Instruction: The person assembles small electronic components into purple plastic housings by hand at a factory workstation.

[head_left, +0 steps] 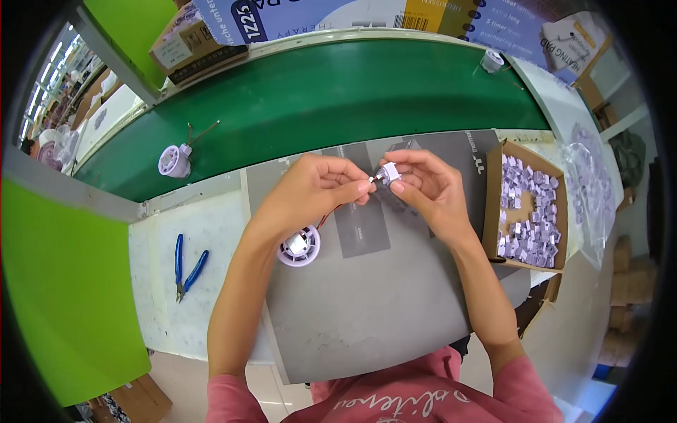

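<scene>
My left hand is closed in a pinch on the end of a red and dark wire. Opposite it, my right hand grips a small white plastic block between thumb and fingers. The two sets of fingertips nearly meet above a grey mat; whether wire and block touch is too small to tell. From the wire hangs a round lavender housing with a slotted rim and a metallic centre, resting on the mat beside my left forearm.
An open carton of similar small blocks stands right of the mat. Blue-handled cutters lie on the white table at left. Beyond runs a green belt carrying one wired housing at left and another far right.
</scene>
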Demonstrator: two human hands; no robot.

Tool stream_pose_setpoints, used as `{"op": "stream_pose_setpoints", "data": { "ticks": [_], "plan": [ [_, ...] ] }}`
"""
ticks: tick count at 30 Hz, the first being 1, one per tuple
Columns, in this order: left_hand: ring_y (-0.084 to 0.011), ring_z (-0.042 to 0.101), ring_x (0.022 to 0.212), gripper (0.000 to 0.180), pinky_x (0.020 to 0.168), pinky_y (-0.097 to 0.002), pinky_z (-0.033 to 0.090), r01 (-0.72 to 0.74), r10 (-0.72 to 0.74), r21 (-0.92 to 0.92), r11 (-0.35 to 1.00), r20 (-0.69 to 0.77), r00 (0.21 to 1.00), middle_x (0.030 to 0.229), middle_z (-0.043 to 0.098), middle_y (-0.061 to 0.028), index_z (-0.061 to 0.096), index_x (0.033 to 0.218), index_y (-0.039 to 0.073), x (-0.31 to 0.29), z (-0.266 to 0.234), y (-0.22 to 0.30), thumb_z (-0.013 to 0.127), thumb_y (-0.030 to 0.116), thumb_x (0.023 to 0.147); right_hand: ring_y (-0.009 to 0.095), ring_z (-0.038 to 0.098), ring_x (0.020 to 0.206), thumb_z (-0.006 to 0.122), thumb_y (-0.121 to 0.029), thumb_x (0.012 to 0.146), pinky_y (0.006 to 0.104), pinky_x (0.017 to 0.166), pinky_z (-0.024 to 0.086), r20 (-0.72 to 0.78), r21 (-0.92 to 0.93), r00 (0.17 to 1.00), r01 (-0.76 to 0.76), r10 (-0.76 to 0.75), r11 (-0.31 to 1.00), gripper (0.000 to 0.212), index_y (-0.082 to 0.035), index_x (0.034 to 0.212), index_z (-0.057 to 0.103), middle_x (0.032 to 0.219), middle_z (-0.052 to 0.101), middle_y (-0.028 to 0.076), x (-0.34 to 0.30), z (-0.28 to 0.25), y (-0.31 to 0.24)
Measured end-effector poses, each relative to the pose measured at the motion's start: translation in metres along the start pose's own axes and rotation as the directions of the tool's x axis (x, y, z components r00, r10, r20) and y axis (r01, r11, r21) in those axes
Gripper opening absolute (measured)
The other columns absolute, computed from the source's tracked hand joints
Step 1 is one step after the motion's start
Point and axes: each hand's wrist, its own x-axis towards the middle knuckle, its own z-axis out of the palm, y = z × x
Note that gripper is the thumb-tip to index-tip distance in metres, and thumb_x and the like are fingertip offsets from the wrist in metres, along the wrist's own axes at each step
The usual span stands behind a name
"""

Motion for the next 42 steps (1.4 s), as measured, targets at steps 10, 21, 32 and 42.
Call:
{"op": "stream_pose_setpoints", "data": {
  "ticks": [10,21,32,42],
  "plan": [
    [-0.0047,0.060,0.066,0.017,0.052,-0.0215,0.039,0.032,-0.032,0.007,0.999,-0.009,0.999,0.085,0.073,-0.0056,0.073,0.094,0.002,0.003,0.001,-0.001,0.071,0.019,0.090,0.018,0.064,0.102,0.068,0.007,0.087,0.0305,0.094,0.053,0.028,-0.205,0.986,0.166,-0.164,0.965,0.033,0.005,0.120,0.064,0.116,0.066,0.013,0.000,-0.001,0.001],
    [-0.0131,0.069,0.085,0.015,0.082,-0.0259,0.052,0.016,-0.013,-0.075,0.997,0.042,0.999,0.089,0.074,-0.0090,0.072,0.097,0.000,0.002,0.000,-0.001,0.070,0.014,0.091,0.019,0.066,0.105,0.067,0.006,0.088,0.0308,0.093,0.054,0.022,-0.151,0.999,0.039,-0.036,0.988,0.031,0.006,0.119,0.064,0.115,0.068,0.014,-0.002,0.001,-0.005],
    [-0.0094,0.067,0.072,0.014,0.057,-0.0220,0.047,-0.008,0.007,-0.062,0.998,-0.013,1.000,0.082,0.073,-0.0075,0.074,0.096,-0.002,0.008,0.010,-0.024,0.074,0.011,0.088,0.019,0.068,0.097,0.068,0.009,0.084,0.0301,0.085,0.059,0.088,-0.403,0.995,0.077,-0.046,0.912,0.031,0.003,0.114,0.068,0.106,0.069,0.014,-0.008,0.003,-0.012],
    [-0.0108,0.067,0.070,0.039,0.050,-0.0236,0.046,-0.049,0.040,-0.089,0.995,-0.104,0.994,0.084,0.074,-0.0099,0.060,0.111,-0.002,0.001,0.016,-0.015,0.081,0.013,0.081,0.017,0.067,0.097,0.067,0.009,0.085,0.0272,0.086,0.056,0.146,-0.224,0.989,0.004,0.030,0.975,0.031,0.004,0.115,0.067,0.109,0.068,0.013,-0.008,-0.004,-0.010]
  ]
}}
